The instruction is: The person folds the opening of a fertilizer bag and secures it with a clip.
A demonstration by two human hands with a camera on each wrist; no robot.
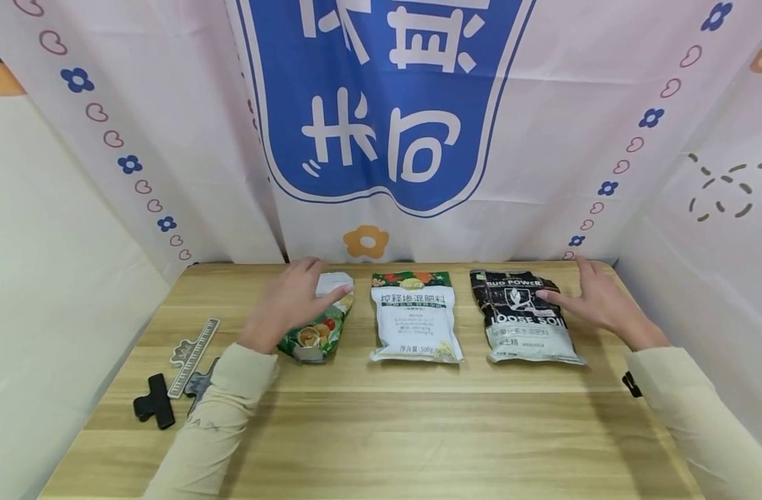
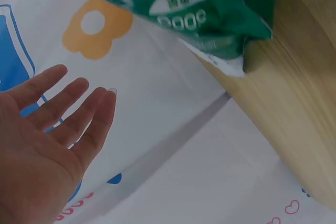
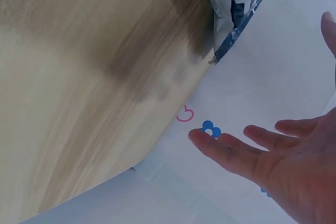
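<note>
Three bags lie in a row near the back of the wooden table. My left hand (image 1: 296,302) hovers at the leftmost one, a green and white bag with fruit pictures (image 1: 316,337), and covers part of it. In the left wrist view that hand (image 2: 50,129) has its fingers spread, apart from the green bag (image 2: 210,14). The middle one is a white fertilizer bag (image 1: 415,319). On the right lies a black and white LOOSE SOIL bag (image 1: 524,326); my right hand (image 1: 596,302) is beside it, thumb over its edge. The right wrist view shows this hand (image 3: 283,156) holding nothing.
At the table's left side lie a black clip (image 1: 155,403), a grey ruler-like piece (image 1: 193,357) and a dark grey clip (image 1: 201,382). Another black object (image 1: 631,384) sits near the right edge, by my sleeve. A printed cloth (image 1: 531,173) hangs behind the table.
</note>
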